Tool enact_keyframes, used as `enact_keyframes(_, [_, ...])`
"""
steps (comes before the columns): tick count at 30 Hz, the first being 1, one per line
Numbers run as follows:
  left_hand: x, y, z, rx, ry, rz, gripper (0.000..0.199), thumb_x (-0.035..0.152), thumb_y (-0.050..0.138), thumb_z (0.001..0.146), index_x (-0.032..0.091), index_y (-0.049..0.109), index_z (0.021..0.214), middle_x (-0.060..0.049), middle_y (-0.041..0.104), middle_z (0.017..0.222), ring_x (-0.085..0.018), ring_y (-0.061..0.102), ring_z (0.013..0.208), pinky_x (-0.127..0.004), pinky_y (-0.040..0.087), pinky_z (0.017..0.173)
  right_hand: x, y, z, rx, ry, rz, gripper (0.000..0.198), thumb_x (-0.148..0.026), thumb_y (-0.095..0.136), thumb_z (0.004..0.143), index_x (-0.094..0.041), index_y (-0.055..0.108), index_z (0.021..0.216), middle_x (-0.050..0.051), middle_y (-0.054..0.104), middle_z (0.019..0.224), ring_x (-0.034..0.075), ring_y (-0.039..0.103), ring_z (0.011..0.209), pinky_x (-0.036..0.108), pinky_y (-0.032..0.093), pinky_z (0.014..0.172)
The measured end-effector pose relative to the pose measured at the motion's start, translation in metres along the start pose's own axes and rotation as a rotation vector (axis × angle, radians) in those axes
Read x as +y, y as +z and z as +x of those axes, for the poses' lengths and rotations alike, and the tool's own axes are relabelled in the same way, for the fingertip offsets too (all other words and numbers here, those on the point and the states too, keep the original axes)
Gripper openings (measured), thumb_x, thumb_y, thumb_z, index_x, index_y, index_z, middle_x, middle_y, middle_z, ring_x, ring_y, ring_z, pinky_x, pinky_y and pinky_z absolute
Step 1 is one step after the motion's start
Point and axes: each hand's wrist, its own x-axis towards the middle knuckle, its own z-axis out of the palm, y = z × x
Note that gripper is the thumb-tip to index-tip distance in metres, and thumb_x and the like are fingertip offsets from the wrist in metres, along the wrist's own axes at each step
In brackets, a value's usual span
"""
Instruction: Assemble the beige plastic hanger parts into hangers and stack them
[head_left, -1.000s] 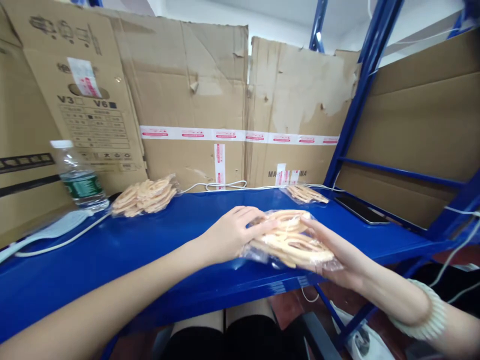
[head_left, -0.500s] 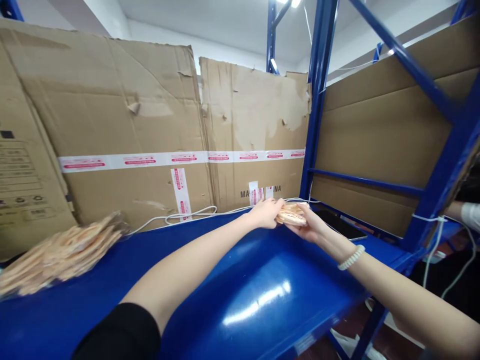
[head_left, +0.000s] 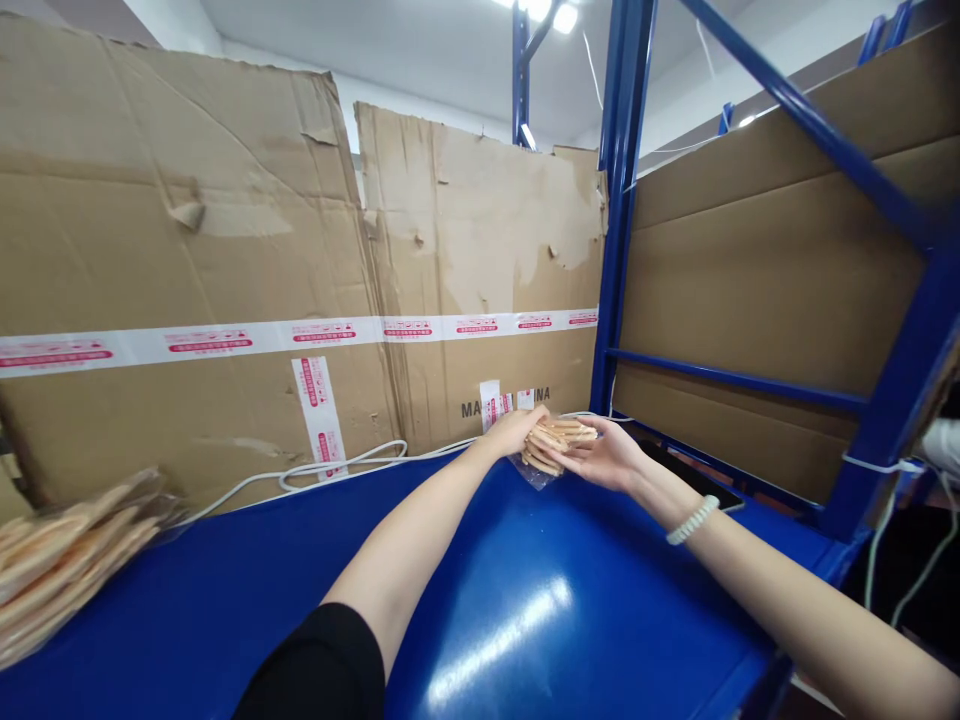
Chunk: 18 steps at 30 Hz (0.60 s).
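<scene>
Both hands are out over the far right part of the blue tabletop [head_left: 480,560], close to the cardboard. Between them is a bundle of thin, light-tan flat pieces in clear plastic [head_left: 555,440]; their exact kind is too small to make out. My left hand [head_left: 514,432] is closed on the bundle's left side, a loose flap of plastic hanging below it. My right hand [head_left: 607,455] holds the right side, thumb above and fingers below. On the far left lies a larger pile of similar tan pieces in clear plastic [head_left: 82,560], touched by neither hand.
Tall cardboard sheets [head_left: 480,230] with printed tape stand along the back. A white cable [head_left: 345,465] runs along their foot. A dark flat device [head_left: 694,475] lies beyond my right wrist. Blue metal posts [head_left: 619,200] rise at the right corner.
The view has turned a little to the right. The bundle between my hands has been tilted, and its pieces and loose plastic now show more on the left.
</scene>
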Motion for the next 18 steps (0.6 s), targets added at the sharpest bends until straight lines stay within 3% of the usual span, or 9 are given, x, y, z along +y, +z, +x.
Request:
enact_keyframes(3, [-0.009, 0.004, -0.003, 0.007, 0.048, 0.063, 0.033, 0.031, 0.06, 0.094, 0.016, 0.056, 0.124, -0.01, 0.06, 0.124, -0.025, 0.062, 0.104, -0.045, 0.054, 0.087, -0.011, -0.01, -0.013, 0.037, 0.148, 0.039, 0.018, -0.012, 0.043, 0.088, -0.007, 0.061, 0.087, 0.019, 0.067, 0.09, 0.025, 0.071, 0.084, 0.046, 0.058, 0.08])
enact_keyframes(6, [-0.011, 0.004, -0.007, 0.003, 0.084, 0.125, 0.035, 0.031, 0.06, 0.094, 0.017, 0.055, 0.126, -0.011, 0.057, 0.128, -0.026, 0.06, 0.11, -0.048, 0.052, 0.091, -0.021, -0.022, -0.022, 0.164, 0.138, 0.028, 0.011, -0.016, 0.054, 0.08, -0.014, 0.059, 0.089, 0.017, 0.064, 0.097, 0.025, 0.07, 0.084, 0.043, 0.06, 0.073])
enact_keyframes(10, [-0.006, -0.001, -0.017, -0.031, 0.113, 0.161, 0.039, 0.031, 0.061, 0.093, 0.017, 0.053, 0.129, -0.012, 0.054, 0.133, -0.029, 0.057, 0.116, -0.052, 0.049, 0.095, -0.037, -0.026, -0.016, 0.296, -0.026, -0.081, 0.02, -0.025, 0.057, 0.079, -0.02, 0.062, 0.097, 0.013, 0.062, 0.11, 0.024, 0.065, 0.093, 0.036, 0.058, 0.069])
enact_keyframes(13, [0.001, -0.009, -0.025, -0.057, 0.117, 0.157, 0.041, 0.032, 0.061, 0.093, 0.018, 0.052, 0.13, -0.012, 0.052, 0.136, -0.029, 0.056, 0.117, -0.052, 0.048, 0.096, -0.043, -0.017, 0.005, 0.328, -0.201, -0.264, 0.017, -0.023, 0.061, 0.075, -0.021, 0.066, 0.091, 0.009, 0.061, 0.112, 0.026, 0.058, 0.105, 0.04, 0.054, 0.084])
enact_keyframes(16, [0.01, -0.017, -0.03, -0.072, 0.12, 0.152, 0.044, 0.031, 0.061, 0.093, 0.018, 0.05, 0.134, -0.012, 0.048, 0.142, -0.031, 0.051, 0.124, -0.056, 0.044, 0.101, -0.04, -0.006, 0.032, 0.377, -0.351, -0.485, 0.016, -0.013, 0.066, 0.069, -0.019, 0.066, 0.083, 0.009, 0.056, 0.119, 0.028, 0.048, 0.119, 0.043, 0.04, 0.103])
enact_keyframes(18, [0.015, -0.021, -0.033, -0.079, 0.123, 0.15, 0.048, 0.032, 0.062, 0.092, 0.019, 0.048, 0.136, -0.012, 0.043, 0.147, -0.033, 0.046, 0.13, -0.059, 0.038, 0.105, -0.034, -0.001, 0.048, 0.385, -0.411, -0.611, 0.014, -0.01, 0.067, 0.071, -0.018, 0.066, 0.082, 0.01, 0.054, 0.123, 0.028, 0.044, 0.124, 0.044, 0.035, 0.108])
